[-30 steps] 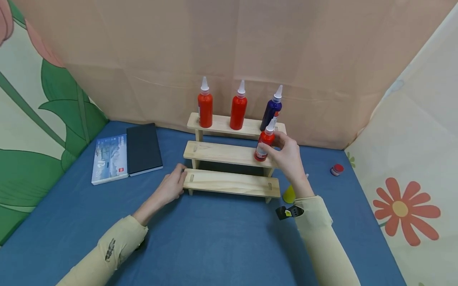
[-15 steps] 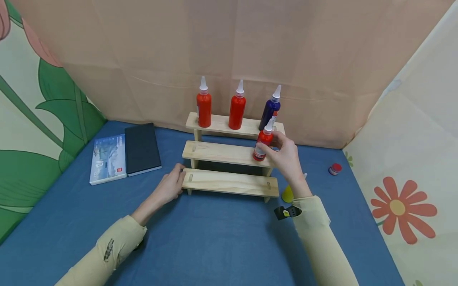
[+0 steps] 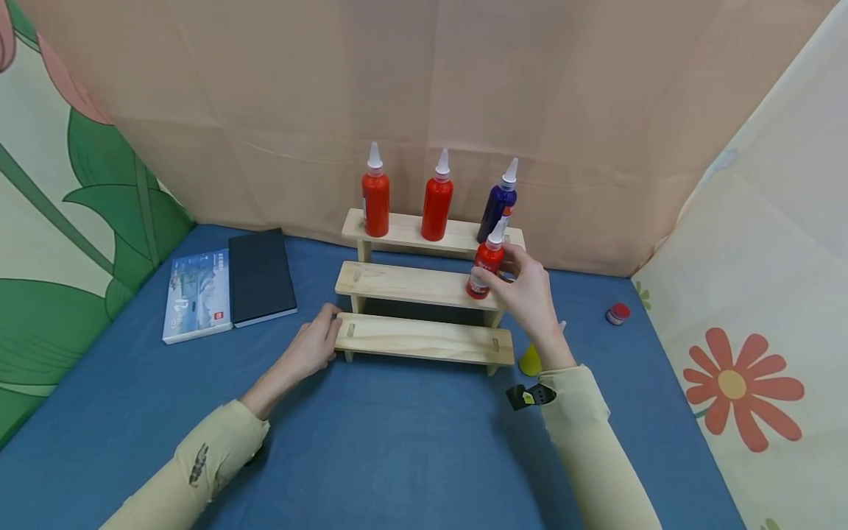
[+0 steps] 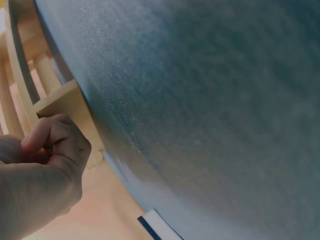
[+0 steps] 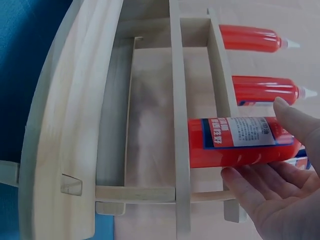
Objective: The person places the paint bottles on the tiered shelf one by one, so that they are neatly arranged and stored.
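Observation:
A three-tier wooden rack [image 3: 424, 336] stands on the blue cloth. My left hand [image 3: 311, 344] holds the left end of its lowest shelf, fingers curled at the board's edge; in the left wrist view the curled fingers [image 4: 62, 137] lie against the shelf end. With thumb and fingers my right hand [image 3: 526, 291] grips a red paint bottle [image 3: 486, 261] with a white pointed cap, upright at the right end of the middle shelf. In the right wrist view the labelled red bottle [image 5: 240, 142] has its base at the shelf board. Two more red bottles [image 3: 375, 205] and a dark blue bottle [image 3: 495, 210] stand on the top shelf.
Partly behind the right forearm, a yellow bottle [image 3: 530, 362] stands right of the rack. Farther right is a small red-lidded jar [image 3: 617, 314]. Left of the rack lie a black notebook [image 3: 261, 276] and a blue-and-white book [image 3: 196, 294]. A beige backdrop [image 3: 278, 110] rises behind.
The head view has shifted very slightly. Both hands keep their places on the rack and the red bottle.

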The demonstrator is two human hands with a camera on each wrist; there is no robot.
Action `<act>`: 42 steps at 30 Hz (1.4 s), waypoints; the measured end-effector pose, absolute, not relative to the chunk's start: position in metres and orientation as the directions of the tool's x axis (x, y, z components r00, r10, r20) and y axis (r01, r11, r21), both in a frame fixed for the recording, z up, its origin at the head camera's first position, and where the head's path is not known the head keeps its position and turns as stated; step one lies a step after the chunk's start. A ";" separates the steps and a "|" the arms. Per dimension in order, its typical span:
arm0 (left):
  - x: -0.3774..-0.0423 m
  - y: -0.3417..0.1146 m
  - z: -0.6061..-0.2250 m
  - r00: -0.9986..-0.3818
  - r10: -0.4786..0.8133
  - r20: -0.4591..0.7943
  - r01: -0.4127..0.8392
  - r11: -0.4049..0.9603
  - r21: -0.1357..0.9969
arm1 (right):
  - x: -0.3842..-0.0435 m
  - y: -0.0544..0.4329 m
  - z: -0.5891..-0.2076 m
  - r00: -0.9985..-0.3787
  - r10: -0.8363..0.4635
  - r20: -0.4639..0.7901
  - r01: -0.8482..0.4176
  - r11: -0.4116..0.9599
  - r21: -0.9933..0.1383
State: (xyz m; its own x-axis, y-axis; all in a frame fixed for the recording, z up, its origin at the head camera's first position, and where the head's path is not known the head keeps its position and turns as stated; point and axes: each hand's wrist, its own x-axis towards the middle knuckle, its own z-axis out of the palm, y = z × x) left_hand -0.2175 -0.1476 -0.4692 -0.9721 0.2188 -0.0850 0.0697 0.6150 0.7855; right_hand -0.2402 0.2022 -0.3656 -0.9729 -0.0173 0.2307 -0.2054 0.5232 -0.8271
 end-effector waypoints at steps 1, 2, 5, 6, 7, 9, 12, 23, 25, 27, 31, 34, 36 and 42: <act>-0.218 -0.148 -0.469 -0.972 0.218 -0.087 0.068 0.616 0.785 | -0.239 0.203 -0.365 -0.972 -0.018 0.236 -0.210 0.520 -0.828; -0.218 -0.148 -0.469 -0.972 0.218 -0.088 0.067 0.617 0.784 | -0.239 0.204 -0.365 -0.970 -0.019 0.241 -0.216 0.517 -0.828; -0.218 -0.148 -0.470 -0.972 0.218 -0.086 0.069 0.618 0.783 | -0.236 0.208 -0.363 -0.966 -0.019 0.258 -0.232 0.508 -0.829; -0.218 -0.148 -0.470 -0.972 0.219 -0.085 0.071 0.616 0.784 | -0.234 0.209 -0.362 -0.964 -0.020 0.265 -0.238 0.508 -0.828; -0.218 -0.148 -0.470 -0.972 0.219 -0.082 0.072 0.616 0.784 | -0.233 0.211 -0.361 -0.962 -0.018 0.272 -0.243 0.509 -0.826; -0.218 -0.148 -0.471 -0.972 0.222 -0.081 0.074 0.613 0.786 | -0.231 0.215 -0.360 -0.958 -0.015 0.287 -0.254 0.514 -0.820; -0.218 -0.147 -0.471 -0.971 0.224 -0.079 0.078 0.612 0.787 | -0.227 0.224 -0.358 -0.950 -0.010 0.313 -0.272 0.522 -0.808; -0.219 -0.146 -0.470 -0.971 0.225 -0.076 0.083 0.621 0.779 | -0.209 0.260 -0.354 -0.939 0.085 0.333 -0.240 0.532 -0.812; -0.219 -0.146 -0.470 -0.971 0.225 -0.079 0.080 0.620 0.781 | -0.205 0.267 -0.355 -0.941 0.102 0.323 -0.225 0.523 -0.822; -0.219 -0.146 -0.469 -0.971 0.225 -0.079 0.080 0.618 0.783 | -0.202 0.273 -0.357 -0.942 0.117 0.314 -0.214 0.512 -0.832; -0.219 -0.146 -0.467 -0.971 0.226 -0.078 0.081 0.618 0.782 | -0.195 0.284 -0.363 -0.944 0.140 0.299 -0.190 0.510 -0.839; -0.219 -0.147 -0.467 -0.970 0.228 -0.080 0.081 0.620 0.781 | -0.191 0.291 -0.367 -0.944 0.162 0.287 -0.171 0.505 -0.846; -0.219 -0.147 -0.467 -0.971 0.225 -0.082 0.078 0.622 0.779 | -0.188 0.295 -0.370 -0.944 0.170 0.281 -0.165 0.496 -0.852; -0.219 -0.148 -0.468 -0.971 0.222 -0.086 0.072 0.618 0.783 | -0.178 0.305 -0.380 -0.950 0.177 0.258 -0.141 0.495 -0.857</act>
State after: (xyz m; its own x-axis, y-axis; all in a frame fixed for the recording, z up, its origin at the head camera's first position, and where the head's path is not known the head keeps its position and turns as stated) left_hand -0.2188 -0.1475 -0.4675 -0.9712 0.2222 -0.0864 0.0717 0.6180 0.7829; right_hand -0.1776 0.3054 -0.3800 -0.9497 0.1772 0.2582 -0.1407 0.4951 -0.8574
